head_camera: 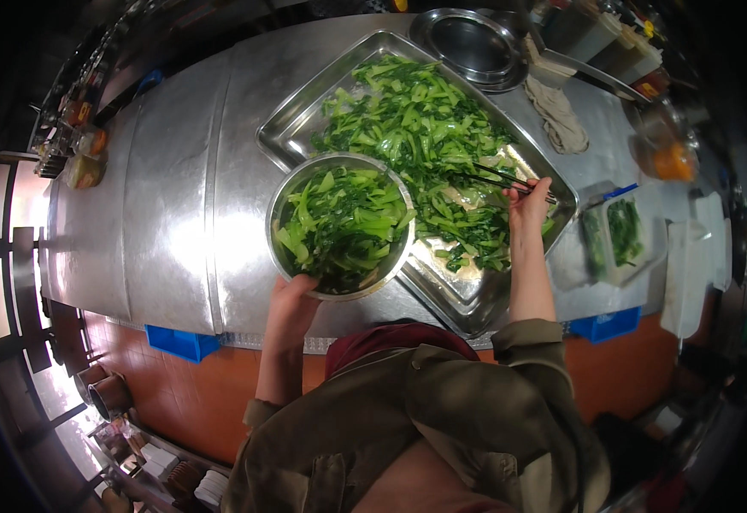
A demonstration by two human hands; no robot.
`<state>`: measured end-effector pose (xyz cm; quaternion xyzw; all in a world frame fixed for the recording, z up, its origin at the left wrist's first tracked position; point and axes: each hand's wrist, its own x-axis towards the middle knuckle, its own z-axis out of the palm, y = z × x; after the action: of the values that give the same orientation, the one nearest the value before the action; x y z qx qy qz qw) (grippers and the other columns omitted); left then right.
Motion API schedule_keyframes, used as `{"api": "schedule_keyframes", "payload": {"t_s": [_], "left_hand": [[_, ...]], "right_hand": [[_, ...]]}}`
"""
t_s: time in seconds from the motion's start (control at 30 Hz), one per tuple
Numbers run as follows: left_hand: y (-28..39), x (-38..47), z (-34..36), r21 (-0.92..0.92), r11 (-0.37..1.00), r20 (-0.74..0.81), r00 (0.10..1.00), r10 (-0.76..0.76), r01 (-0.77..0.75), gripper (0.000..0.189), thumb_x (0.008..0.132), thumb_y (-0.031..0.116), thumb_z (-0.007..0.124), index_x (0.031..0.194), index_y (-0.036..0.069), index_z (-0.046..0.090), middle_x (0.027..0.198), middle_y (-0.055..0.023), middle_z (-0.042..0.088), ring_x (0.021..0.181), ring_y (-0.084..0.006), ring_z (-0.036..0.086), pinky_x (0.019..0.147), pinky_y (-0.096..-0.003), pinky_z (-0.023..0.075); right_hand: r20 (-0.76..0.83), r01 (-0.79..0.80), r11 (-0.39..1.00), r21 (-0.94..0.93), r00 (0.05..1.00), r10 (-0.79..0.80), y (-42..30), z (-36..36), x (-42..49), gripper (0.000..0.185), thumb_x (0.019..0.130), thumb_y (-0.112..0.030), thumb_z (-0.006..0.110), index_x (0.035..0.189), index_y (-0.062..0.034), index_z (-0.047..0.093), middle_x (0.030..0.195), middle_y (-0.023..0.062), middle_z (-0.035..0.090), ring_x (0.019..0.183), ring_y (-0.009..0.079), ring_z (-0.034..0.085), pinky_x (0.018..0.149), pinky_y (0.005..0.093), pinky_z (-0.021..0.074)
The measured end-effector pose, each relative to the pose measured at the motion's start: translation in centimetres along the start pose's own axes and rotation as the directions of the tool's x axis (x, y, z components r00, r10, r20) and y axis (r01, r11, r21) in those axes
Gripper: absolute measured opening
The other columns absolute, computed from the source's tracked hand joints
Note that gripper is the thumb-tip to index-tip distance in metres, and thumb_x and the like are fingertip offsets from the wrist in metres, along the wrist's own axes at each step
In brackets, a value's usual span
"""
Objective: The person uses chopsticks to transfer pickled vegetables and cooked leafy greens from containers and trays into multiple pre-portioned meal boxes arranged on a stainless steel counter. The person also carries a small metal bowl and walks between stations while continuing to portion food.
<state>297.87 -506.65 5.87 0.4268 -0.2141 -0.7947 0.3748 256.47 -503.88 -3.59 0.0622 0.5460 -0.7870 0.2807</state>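
Observation:
My left hand (294, 296) grips the near rim of a round metal bowl (273, 247), thumb over the edge. Cooked leafy greens (341, 218) fill the bowl, which overlaps the left side of a large rectangular steel tray (290, 131). More chopped greens (412, 122) are spread through the tray, with liquid pooled in bare patches. Over the tray's right part, my right hand (530, 197) holds dark chopsticks (498, 176). Their tips point left into the greens, and whether they pinch any leaf cannot be told.
A steel counter (168, 192) runs beneath everything. Stacked round metal trays (473, 45) and a crumpled cloth (556, 115) lie behind the tray. To the right stands a clear plastic container (627, 240) holding greens. Blue bins (182, 343) sit under the counter's near edge.

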Motion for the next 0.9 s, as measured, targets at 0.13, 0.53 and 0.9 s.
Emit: {"api": "schedule_keyframes", "payload": {"t_s": [0.13, 0.53, 0.9], "left_hand": [[0.0, 0.4, 0.1, -0.029, 0.999, 0.052, 0.998, 0.025, -0.023, 0.055, 0.077, -0.007, 0.043, 0.132, -0.001, 0.038, 0.125, -0.0155, 0.050, 0.113, -0.0289, 0.052, 0.092, -0.0403, 0.0448], [-0.5, 3.6, 1.9, 0.012, 0.999, 0.262, 0.964, -0.045, 0.043, 0.055, 0.077, -0.005, 0.047, 0.130, 0.000, 0.036, 0.121, -0.0181, 0.050, 0.107, -0.0311, 0.056, 0.083, -0.0430, 0.0536], [-0.5, 4.3, 5.3, 0.018, 0.984, 0.259, 0.950, -0.176, 0.178, 0.066, 0.073, -0.013, 0.046, 0.134, 0.006, 0.031, 0.121, -0.0152, 0.048, 0.106, -0.0315, 0.055, 0.083, -0.0479, 0.0529]], "right_hand": [[0.081, -0.056, 0.982, 0.182, 0.996, 0.042, 1.0, -1.2, 1.8, 0.042, 0.095, -0.046, 0.044, 0.083, -0.0064, 0.049, 0.066, 0.0146, 0.057, 0.045, 0.0229, 0.054, 0.047, 0.0339, 0.0538], [0.417, 0.142, 0.953, 0.267, 0.874, -0.247, -13.5, 4.1, -7.8, 0.035, 0.097, -0.041, 0.044, 0.081, -0.0100, 0.051, 0.079, 0.0016, 0.052, 0.074, 0.0167, 0.051, 0.067, 0.0331, 0.0453], [0.459, 0.518, 0.768, -0.377, 0.824, -0.331, -9.3, 7.2, -20.3, 0.036, 0.099, -0.036, 0.040, 0.086, -0.0030, 0.049, 0.067, 0.0101, 0.056, 0.050, 0.0171, 0.060, 0.037, 0.0238, 0.0450]]}}
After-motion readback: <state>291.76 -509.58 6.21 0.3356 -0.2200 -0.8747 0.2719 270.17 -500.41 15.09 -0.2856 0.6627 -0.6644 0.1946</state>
